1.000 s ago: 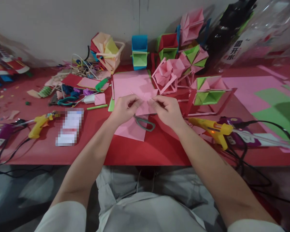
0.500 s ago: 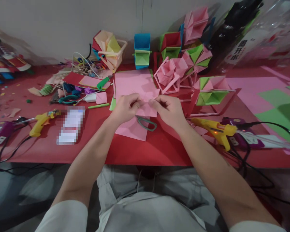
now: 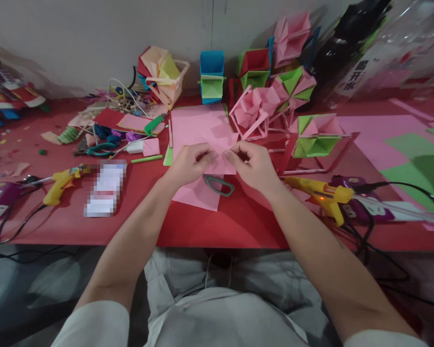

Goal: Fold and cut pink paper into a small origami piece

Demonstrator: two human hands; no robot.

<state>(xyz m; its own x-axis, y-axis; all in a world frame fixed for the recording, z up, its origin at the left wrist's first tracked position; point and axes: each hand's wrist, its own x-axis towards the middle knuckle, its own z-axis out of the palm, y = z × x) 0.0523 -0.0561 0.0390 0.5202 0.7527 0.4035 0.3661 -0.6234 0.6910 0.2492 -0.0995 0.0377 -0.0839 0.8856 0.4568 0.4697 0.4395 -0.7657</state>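
Left hand: the left hand point(image 3: 190, 163) pinches the left side of a small pink paper point(image 3: 222, 167) between thumb and curled fingers.
Right hand: the right hand point(image 3: 255, 165) has the same kind of grip, thumb and fingers closed on the paper's right side.
Pink paper: between both hands, near the middle of the table point(image 3: 217, 231), its near edge over the scissors; fold lines are too blurred to tell.
Scissors: the grey-green handle loop of the scissors point(image 3: 227, 193) shows just on the near side of the paper.
Large pink sheets: the stack of pink sheets point(image 3: 190, 120) lies beneath and beyond the hands.
Glue guns: a yellow glue gun point(image 3: 60, 187) at left, another yellow gun point(image 3: 316, 193) just right of the right forearm.
Folded models: a pink-and-green paper model point(image 3: 316, 140) stands to the right; a blue-and-green one point(image 3: 211, 86) at the far side.
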